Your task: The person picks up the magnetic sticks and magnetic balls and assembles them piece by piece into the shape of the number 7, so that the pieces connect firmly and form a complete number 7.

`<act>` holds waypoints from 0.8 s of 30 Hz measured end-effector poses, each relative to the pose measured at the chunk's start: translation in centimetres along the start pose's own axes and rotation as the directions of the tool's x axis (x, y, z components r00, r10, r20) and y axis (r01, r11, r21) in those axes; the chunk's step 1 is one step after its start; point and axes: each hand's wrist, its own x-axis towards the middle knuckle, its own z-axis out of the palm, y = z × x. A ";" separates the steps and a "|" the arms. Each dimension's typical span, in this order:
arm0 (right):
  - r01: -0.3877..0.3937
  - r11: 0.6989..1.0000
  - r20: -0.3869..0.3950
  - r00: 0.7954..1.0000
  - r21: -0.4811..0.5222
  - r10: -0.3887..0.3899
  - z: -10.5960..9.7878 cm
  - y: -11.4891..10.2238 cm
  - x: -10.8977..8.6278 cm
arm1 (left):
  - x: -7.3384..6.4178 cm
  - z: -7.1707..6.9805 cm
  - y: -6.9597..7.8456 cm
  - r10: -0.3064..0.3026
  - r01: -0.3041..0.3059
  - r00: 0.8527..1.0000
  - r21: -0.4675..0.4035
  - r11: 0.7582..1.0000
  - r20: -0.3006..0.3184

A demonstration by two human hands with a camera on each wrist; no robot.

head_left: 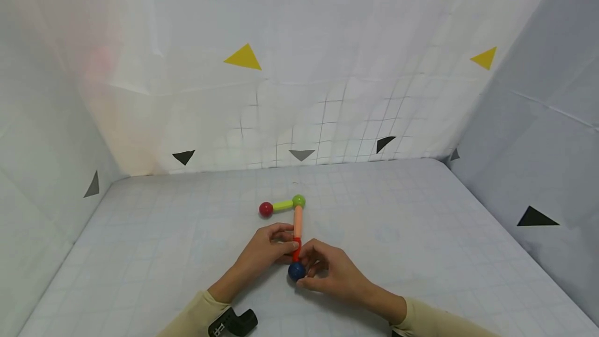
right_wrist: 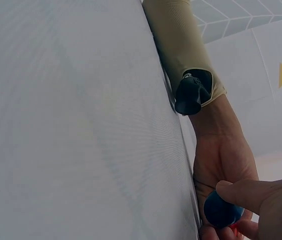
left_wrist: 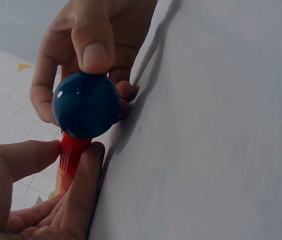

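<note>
A toy chain of balls and rods lies on the table. Its near end is a dark blue ball (head_left: 297,271) joined to a short red rod (head_left: 297,249). My left hand (head_left: 267,249) pinches the red rod between thumb and fingers. From the right, my right hand (head_left: 334,272) holds the blue ball, its thumb pressed on the near side in the left wrist view. An orange rod (head_left: 298,221) runs on from the red one to a green ball (head_left: 299,201). From there a yellow-green rod (head_left: 283,205) leads left to a dark red ball (head_left: 265,209).
A pale grid-marked cloth covers the table (head_left: 398,222). White cloth walls stand behind and at both sides, with yellow (head_left: 245,57) and black triangles (head_left: 537,217) on them. A black wrist device (head_left: 233,322) sits at the left sleeve.
</note>
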 end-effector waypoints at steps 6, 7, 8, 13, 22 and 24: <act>0.057 0.997 0.001 0.998 -0.043 -0.057 0.1 0.0 -0.1 | 0.0 0.0 -0.1 0.007 -0.006 1.000 0.073 0.997 -0.020; 0.066 0.997 0.002 0.998 -0.051 -0.066 0.0 0.0 -0.1 | 0.0 -0.1 0.0 0.010 -0.007 1.000 0.087 0.996 -0.025; 0.072 0.996 0.003 0.997 -0.058 -0.072 0.0 -0.1 -0.1 | 0.0 -0.1 0.0 0.012 -0.009 1.000 0.091 0.996 -0.026; 0.078 0.993 0.005 0.997 -0.086 -0.077 -0.1 -0.5 -0.2 | 0.2 0.0 0.1 0.014 -0.012 1.000 0.090 0.996 -0.019; 0.104 0.992 0.014 0.995 -0.067 -0.103 0.0 0.2 -0.3 | 0.1 0.0 0.1 0.020 -0.016 0.999 0.117 0.993 -0.030; 0.100 0.992 0.010 0.995 -0.071 -0.100 0.0 0.3 -0.3 | 0.1 0.0 0.0 0.024 -0.020 0.999 0.118 0.993 -0.034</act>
